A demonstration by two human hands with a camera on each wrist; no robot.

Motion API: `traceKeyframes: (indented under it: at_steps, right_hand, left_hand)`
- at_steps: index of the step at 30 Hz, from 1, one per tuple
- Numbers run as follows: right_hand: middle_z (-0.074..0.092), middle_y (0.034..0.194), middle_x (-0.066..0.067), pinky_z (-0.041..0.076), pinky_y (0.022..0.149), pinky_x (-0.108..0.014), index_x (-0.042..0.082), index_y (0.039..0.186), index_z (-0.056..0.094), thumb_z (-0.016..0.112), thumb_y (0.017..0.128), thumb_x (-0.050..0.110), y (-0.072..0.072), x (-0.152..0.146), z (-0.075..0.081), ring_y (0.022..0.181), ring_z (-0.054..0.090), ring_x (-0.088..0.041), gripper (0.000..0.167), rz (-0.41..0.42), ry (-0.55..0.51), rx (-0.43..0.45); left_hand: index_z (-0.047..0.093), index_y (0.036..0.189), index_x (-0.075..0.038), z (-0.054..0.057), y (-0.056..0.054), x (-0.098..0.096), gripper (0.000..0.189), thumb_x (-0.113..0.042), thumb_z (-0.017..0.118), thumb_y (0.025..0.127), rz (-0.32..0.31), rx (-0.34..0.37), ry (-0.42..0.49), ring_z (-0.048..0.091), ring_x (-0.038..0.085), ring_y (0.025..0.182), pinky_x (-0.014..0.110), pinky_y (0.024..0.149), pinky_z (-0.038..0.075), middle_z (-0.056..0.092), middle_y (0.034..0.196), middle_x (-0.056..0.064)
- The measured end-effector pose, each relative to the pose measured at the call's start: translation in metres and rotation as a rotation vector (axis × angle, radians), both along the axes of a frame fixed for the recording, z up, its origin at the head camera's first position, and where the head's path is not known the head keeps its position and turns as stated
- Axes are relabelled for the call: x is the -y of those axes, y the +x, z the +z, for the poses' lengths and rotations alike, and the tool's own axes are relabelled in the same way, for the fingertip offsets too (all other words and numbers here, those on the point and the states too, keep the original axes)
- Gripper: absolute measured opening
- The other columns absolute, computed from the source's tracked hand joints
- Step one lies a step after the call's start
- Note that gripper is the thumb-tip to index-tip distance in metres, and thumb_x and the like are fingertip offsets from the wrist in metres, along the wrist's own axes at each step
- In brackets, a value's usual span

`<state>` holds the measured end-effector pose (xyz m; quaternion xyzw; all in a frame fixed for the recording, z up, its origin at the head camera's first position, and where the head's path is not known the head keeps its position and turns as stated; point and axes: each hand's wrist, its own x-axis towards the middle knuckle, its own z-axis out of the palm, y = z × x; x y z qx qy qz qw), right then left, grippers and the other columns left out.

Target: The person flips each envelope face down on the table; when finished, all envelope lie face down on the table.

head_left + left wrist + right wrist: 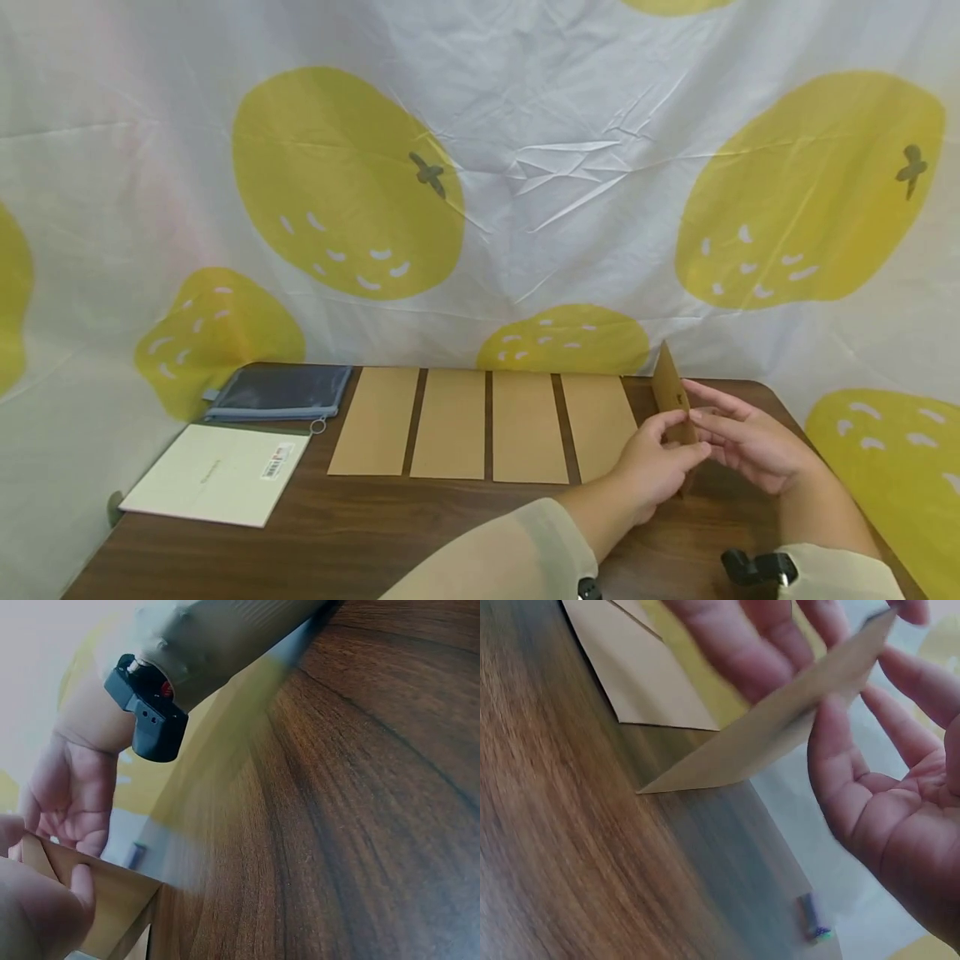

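Note:
At the right end of the table, both hands hold a thin brown kraft-paper rectangle (667, 387) on edge, with small dark print on one face. My left hand (651, 468) grips it from the left, its thumb toward the near side. From the other side my right hand (753, 442) pinches it; the right thumb (832, 742) lies against its face in the right wrist view. Several matching brown rectangles (447, 425) lie flat in a row to the left, and my left forearm reaches past the nearest one (600, 417).
On the left of the table are a white notebook (217, 475) with a barcode sticker and a dark blue zip pouch (281, 390) behind it. A lemon-print curtain (570, 208) hangs around the table (360, 533). A small blurred dark object (810, 919) sits by the table's edge.

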<state>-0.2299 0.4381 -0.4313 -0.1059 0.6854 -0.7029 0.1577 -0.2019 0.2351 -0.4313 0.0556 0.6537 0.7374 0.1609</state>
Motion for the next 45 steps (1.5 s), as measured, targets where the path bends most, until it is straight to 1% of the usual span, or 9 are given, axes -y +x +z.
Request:
traceKeyframes:
  at_steps: [3, 7, 11, 14, 17, 23, 27, 30, 45]
  right_hand:
    - [0.072, 0.127, 0.014, 0.062, 0.095, -0.026, 0.037, 0.151, 0.057, 0.046, 0.115, 0.013, -0.001, -0.005, -0.004, 0.115, 0.072, -0.006, 0.044, -0.021, 0.015, 0.014]
    - [0.071, 0.126, 0.018, 0.061, 0.098, -0.025, 0.04, 0.14, 0.057, 0.048, 0.115, 0.019, -0.003, -0.015, -0.013, 0.117, 0.07, -0.002, 0.034, -0.092, 0.054, 0.073]
    - [0.067, 0.128, 0.016, 0.06, 0.098, -0.025, 0.015, 0.165, 0.031, 0.048, 0.116, 0.027, -0.006, -0.023, -0.022, 0.114, 0.068, 0.0, 0.054, -0.163, 0.12, 0.116]
    - [0.064, 0.136, 0.006, 0.06, 0.097, -0.025, -0.006, 0.168, 0.005, 0.047, 0.116, 0.034, -0.008, -0.026, -0.024, 0.113, 0.067, 0.001, 0.078, -0.205, 0.17, 0.127]
    - [0.065, 0.138, 0.003, 0.061, 0.097, -0.025, -0.008, 0.167, 0.006, 0.047, 0.115, 0.037, -0.009, -0.028, -0.024, 0.111, 0.067, 0.001, 0.08, -0.24, 0.17, 0.14]
    - [0.069, 0.124, 0.014, 0.06, 0.096, -0.024, -0.001, 0.165, 0.02, 0.046, 0.116, 0.037, -0.007, -0.034, -0.024, 0.111, 0.068, 0.002, 0.067, -0.238, 0.081, 0.153]
    - [0.072, 0.117, 0.016, 0.06, 0.096, -0.023, 0.02, 0.146, 0.043, 0.041, 0.116, 0.044, -0.005, -0.039, -0.025, 0.11, 0.069, 0.0, 0.038, -0.235, -0.006, 0.177]
    - [0.074, 0.113, 0.017, 0.06, 0.096, -0.023, 0.03, 0.129, 0.049, 0.037, 0.115, 0.05, -0.004, -0.041, -0.026, 0.109, 0.07, 0.0, 0.028, -0.235, -0.038, 0.185]
    - [0.077, 0.114, 0.015, 0.061, 0.096, -0.024, 0.033, 0.126, 0.055, 0.027, 0.112, 0.063, -0.001, -0.045, -0.025, 0.11, 0.072, -0.003, 0.043, -0.219, -0.121, 0.198]
  left_hand:
    - [0.068, 0.137, -0.019, -0.001, -0.001, 0.001, 0.045, -0.005, 0.076, 0.095, 0.032, -0.014, 0.063, 0.07, 0.015, 0.118, 0.039, 0.103, 0.061, 0.07, 0.133, -0.006]
    - [0.07, 0.135, -0.02, -0.004, -0.003, 0.002, 0.05, 0.004, 0.074, 0.092, 0.074, -0.024, 0.083, 0.071, 0.015, 0.108, 0.036, 0.094, 0.062, 0.074, 0.12, -0.002]
    - [0.071, 0.134, -0.022, -0.009, -0.004, 0.003, 0.056, 0.009, 0.073, 0.088, 0.105, -0.022, 0.053, 0.068, 0.011, 0.098, 0.031, 0.081, 0.06, 0.074, 0.107, 0.002]
    - [0.07, 0.136, -0.021, -0.012, -0.005, 0.003, 0.058, 0.011, 0.072, 0.087, 0.109, -0.024, 0.046, 0.067, 0.01, 0.095, 0.027, 0.076, 0.058, 0.072, 0.104, 0.001]
    - [0.069, 0.137, -0.018, -0.016, -0.006, 0.005, 0.058, 0.013, 0.072, 0.087, 0.108, -0.023, 0.031, 0.066, 0.011, 0.096, 0.028, 0.077, 0.059, 0.07, 0.104, 0.001]
    - [0.067, 0.14, -0.013, -0.021, -0.006, 0.007, 0.057, 0.01, 0.073, 0.089, 0.092, -0.012, 0.023, 0.067, 0.014, 0.109, 0.036, 0.092, 0.063, 0.071, 0.126, 0.001]
    - [0.065, 0.142, -0.011, -0.022, -0.005, 0.008, 0.056, 0.008, 0.074, 0.09, 0.08, -0.001, 0.008, 0.067, 0.02, 0.121, 0.04, 0.101, 0.062, 0.067, 0.143, 0.002]
    - [0.065, 0.142, -0.013, -0.023, -0.004, 0.01, 0.056, 0.006, 0.075, 0.09, 0.069, 0.012, -0.032, 0.067, 0.024, 0.126, 0.042, 0.103, 0.061, 0.066, 0.146, 0.005]
    - [0.061, 0.145, -0.014, -0.023, 0.0, 0.014, 0.059, -0.001, 0.078, 0.091, -0.016, 0.021, -0.099, 0.053, 0.037, 0.149, 0.052, 0.126, 0.042, 0.057, 0.157, 0.017]
